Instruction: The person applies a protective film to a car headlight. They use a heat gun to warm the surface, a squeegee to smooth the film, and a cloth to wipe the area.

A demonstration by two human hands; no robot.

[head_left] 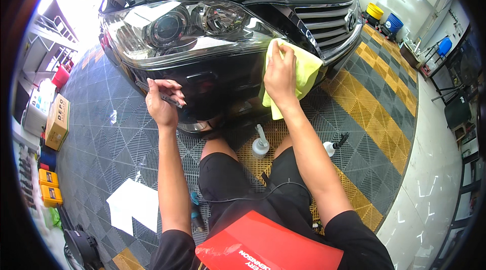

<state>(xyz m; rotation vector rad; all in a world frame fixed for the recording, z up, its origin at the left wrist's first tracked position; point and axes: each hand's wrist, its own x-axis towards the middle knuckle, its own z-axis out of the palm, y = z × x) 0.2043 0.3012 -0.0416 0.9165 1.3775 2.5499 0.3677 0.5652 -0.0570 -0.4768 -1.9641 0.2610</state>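
Note:
A black car's front end is before me, with its clear headlight (187, 24) and black bumper (217, 82). My right hand (281, 73) is closed on a yellow cloth (307, 67) and presses it to the bodywork under the headlight's inner corner, beside the grille (324, 19). My left hand (163, 102) is held in front of the bumper's left part. Between its curled fingers lies a slim dark tool (171, 101), perhaps a thin knife; its exact kind does not show clearly.
A white spray bottle (260, 147) stands between my knees, and another bottle (331, 147) with a black nozzle is right of them. White sheets (132, 204) lie on the tiled floor at left, near a cardboard box (57, 121). A red sheet (268, 244) covers my lap.

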